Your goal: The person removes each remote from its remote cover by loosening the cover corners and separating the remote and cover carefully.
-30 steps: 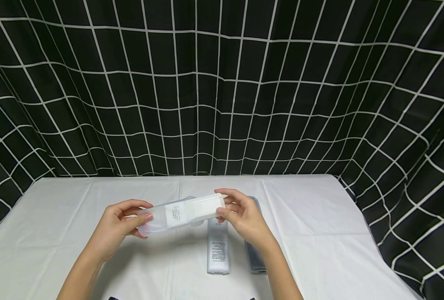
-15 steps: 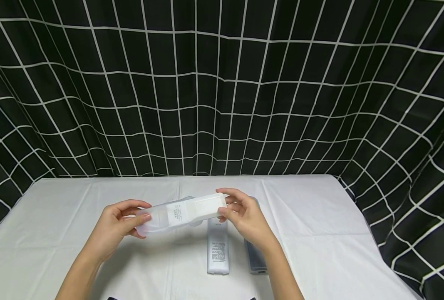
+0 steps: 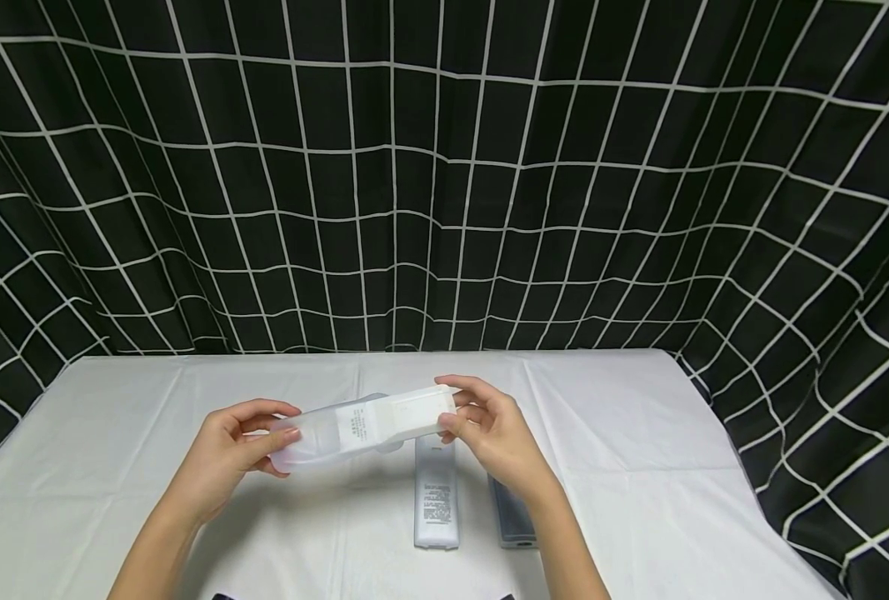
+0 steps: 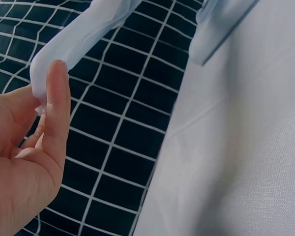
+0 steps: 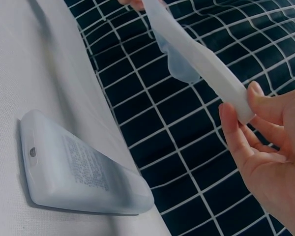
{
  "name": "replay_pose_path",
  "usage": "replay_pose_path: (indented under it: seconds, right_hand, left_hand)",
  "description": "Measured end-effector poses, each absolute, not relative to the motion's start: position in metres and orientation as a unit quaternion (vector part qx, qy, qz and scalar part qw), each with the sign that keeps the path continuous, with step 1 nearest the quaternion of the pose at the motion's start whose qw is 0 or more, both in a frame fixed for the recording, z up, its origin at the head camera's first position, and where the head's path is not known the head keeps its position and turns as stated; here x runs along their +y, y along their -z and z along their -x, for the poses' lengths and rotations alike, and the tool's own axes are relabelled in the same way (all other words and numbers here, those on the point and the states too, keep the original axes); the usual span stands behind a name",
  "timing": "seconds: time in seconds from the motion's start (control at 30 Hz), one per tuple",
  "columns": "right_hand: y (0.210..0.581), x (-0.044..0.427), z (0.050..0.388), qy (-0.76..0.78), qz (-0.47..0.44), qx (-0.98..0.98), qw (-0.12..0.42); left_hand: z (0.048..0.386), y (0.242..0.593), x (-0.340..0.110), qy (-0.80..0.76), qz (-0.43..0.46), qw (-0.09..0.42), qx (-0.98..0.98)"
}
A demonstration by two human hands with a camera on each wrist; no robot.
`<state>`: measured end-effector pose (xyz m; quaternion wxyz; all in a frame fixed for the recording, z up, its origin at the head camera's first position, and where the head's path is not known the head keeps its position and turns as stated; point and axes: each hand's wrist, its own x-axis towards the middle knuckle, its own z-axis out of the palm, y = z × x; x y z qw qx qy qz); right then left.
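A white remote control [image 3: 417,411] lies partly in a translucent soft sleeve [image 3: 312,436], held aloft above the table and slightly tilted. My left hand [image 3: 234,450] pinches the sleeve's far left end between thumb and fingers; the left wrist view shows the same sleeve end [image 4: 73,44] in that hand [image 4: 34,152]. At the other end, my right hand [image 3: 492,429] pinches the bare end of the remote. Seen from the right wrist, a flap of the sleeve [image 5: 182,66] hangs below the remote [image 5: 221,78]. Printed text shows on the remote near the sleeve.
On the white tablecloth [image 3: 152,467] lies a sleeved remote [image 3: 437,500] with printed text, below the held one. To its right, a darker-faced sleeved device [image 3: 515,517] is partly hidden by my right arm. A black checked curtain [image 3: 414,167] hangs behind the table.
My hands have drifted slightly apart, left hand leftward and right hand rightward. The remote has slid a little further out of the sleeve. Things on the table have not moved.
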<state>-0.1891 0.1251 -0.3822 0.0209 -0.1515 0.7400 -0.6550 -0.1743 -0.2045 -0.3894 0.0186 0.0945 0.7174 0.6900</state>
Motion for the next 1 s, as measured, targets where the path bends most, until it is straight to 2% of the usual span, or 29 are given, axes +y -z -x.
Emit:
replay_pose_path:
  seconds: [1.0]
  right_hand:
    - [0.3838, 0.1298, 0.1905, 0.653, 0.159, 0.74, 0.007]
  left_hand:
    - [0.1731, 0.3874, -0.2085, -0.682, -0.085, 0.027, 0.726]
